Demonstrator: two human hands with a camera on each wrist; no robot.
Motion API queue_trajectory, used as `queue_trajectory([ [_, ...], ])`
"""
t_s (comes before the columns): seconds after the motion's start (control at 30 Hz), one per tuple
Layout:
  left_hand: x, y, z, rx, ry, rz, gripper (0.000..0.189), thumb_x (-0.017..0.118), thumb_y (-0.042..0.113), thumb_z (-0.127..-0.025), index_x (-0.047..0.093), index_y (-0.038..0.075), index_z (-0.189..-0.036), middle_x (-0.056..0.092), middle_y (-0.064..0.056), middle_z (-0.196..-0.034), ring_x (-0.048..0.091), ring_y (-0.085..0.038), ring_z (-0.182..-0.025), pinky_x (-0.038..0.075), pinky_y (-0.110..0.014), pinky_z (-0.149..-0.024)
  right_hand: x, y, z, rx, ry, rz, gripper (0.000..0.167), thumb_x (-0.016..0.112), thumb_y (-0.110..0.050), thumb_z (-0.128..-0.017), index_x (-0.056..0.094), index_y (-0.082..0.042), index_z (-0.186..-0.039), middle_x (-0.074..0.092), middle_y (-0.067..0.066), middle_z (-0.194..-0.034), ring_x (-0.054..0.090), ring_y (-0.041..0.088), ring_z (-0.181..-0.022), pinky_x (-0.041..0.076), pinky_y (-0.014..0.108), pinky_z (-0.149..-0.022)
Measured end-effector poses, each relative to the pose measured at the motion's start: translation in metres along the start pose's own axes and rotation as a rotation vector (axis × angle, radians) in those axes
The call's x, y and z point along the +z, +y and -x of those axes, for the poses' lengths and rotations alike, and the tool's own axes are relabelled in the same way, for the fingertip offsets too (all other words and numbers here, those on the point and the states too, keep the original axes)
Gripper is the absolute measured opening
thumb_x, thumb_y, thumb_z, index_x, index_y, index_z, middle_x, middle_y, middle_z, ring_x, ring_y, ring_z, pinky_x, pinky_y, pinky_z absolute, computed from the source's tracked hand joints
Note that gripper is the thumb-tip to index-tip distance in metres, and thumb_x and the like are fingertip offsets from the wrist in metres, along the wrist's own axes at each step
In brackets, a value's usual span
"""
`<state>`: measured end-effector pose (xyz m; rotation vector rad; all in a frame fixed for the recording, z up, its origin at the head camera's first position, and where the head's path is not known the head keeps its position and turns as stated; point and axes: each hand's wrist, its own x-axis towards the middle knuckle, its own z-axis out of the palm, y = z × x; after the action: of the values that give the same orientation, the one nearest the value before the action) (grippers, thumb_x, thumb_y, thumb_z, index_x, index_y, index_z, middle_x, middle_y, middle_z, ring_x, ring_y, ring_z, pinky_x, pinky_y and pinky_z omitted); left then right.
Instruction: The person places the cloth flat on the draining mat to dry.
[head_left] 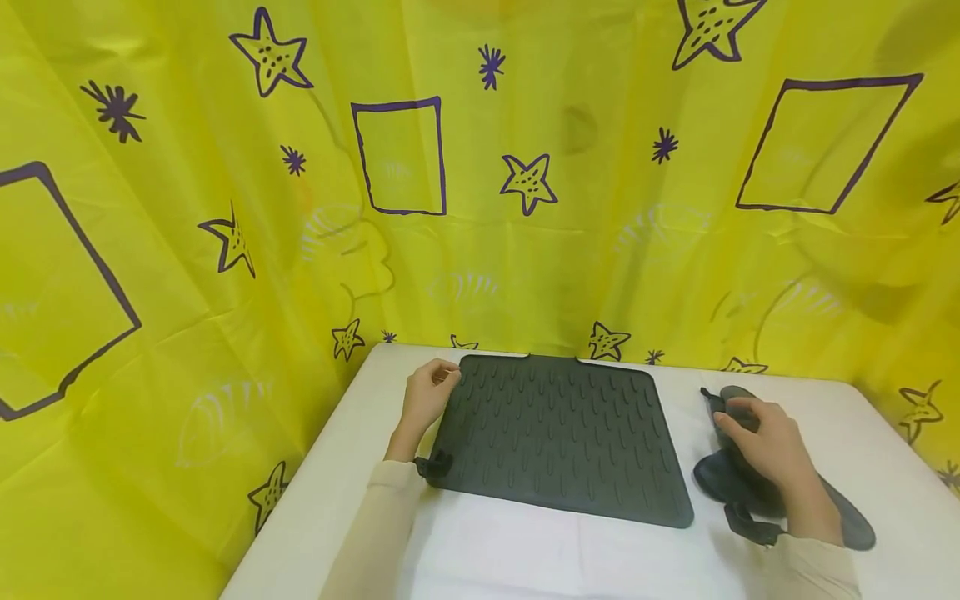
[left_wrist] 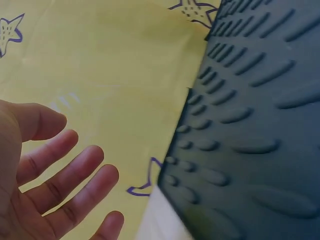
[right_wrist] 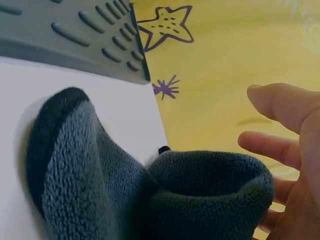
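Observation:
A dark grey rubber drying mat [head_left: 558, 437] with rows of raised drop-shaped ribs lies flat on the white table. Beside its upper left corner is my left hand [head_left: 427, 402], fingers loosely bent and spread apart, holding nothing in the left wrist view. To the right of the mat lies a dark fleecy oven mitt [head_left: 729, 479], its thumb toward the mat and a small loop by its cuff. Over the mitt's cuff end hovers my right hand [head_left: 772, 437], covering part of it. In the right wrist view the cuff gapes, and the relaxed fingers [right_wrist: 272, 147] stand beside it.
The white table [head_left: 495, 554] ends at the back and left against a yellow curtain [head_left: 465, 275] printed with purple stars and frames. A black wrist-camera mount [head_left: 750, 525] sits on the right wrist, and another mount [head_left: 435, 464] on the left.

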<state>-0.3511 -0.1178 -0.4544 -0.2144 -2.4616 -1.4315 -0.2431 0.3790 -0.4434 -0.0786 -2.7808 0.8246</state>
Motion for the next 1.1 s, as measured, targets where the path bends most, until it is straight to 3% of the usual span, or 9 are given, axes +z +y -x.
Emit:
queue_trajectory([
  [0.33,0.007,-0.013,0.003,-0.055,-0.033,-0.055,0.017,0.067,0.019,-0.097,0.075,0.007,-0.107,0.075,-0.012,-0.1,0.07,-0.027,-0.09,0.057,-0.038,-0.074,-0.003,0.013,-0.004,0.044,-0.09,0.02,0.065,0.052,-0.042,-0.104,0.043,0.012,-0.138,0.034,0.05,-0.136,0.031,0.069,-0.12,0.031,0.077,-0.092],
  [0.6,0.013,-0.019,0.004,-0.093,-0.057,-0.117,0.014,0.07,0.014,-0.095,0.073,0.007,-0.106,0.074,-0.014,-0.1,0.069,-0.027,-0.089,0.057,-0.038,-0.072,-0.005,0.023,-0.004,0.101,-0.167,0.026,0.074,0.053,-0.046,-0.102,0.033,0.014,-0.142,0.024,0.055,-0.135,0.031,0.071,-0.114,0.037,0.075,-0.084],
  [0.83,0.014,-0.021,0.006,-0.135,-0.05,-0.203,0.017,0.072,0.013,-0.092,0.072,0.006,-0.107,0.074,-0.014,-0.099,0.069,-0.029,-0.087,0.055,-0.04,-0.073,-0.005,0.029,-0.001,0.149,-0.212,0.036,0.092,0.055,-0.051,-0.1,0.019,0.019,-0.147,0.021,0.057,-0.136,0.031,0.07,-0.114,0.038,0.075,-0.087],
  [1.1,0.012,-0.023,0.007,-0.187,-0.027,-0.261,0.019,0.076,0.012,-0.089,0.073,0.008,-0.107,0.074,-0.011,-0.094,0.069,-0.029,-0.084,0.055,-0.044,-0.076,-0.01,0.033,0.0,0.149,-0.267,0.048,0.102,0.058,-0.055,-0.097,0.015,0.023,-0.146,0.021,0.058,-0.137,0.031,0.074,-0.117,0.037,0.079,-0.091],
])
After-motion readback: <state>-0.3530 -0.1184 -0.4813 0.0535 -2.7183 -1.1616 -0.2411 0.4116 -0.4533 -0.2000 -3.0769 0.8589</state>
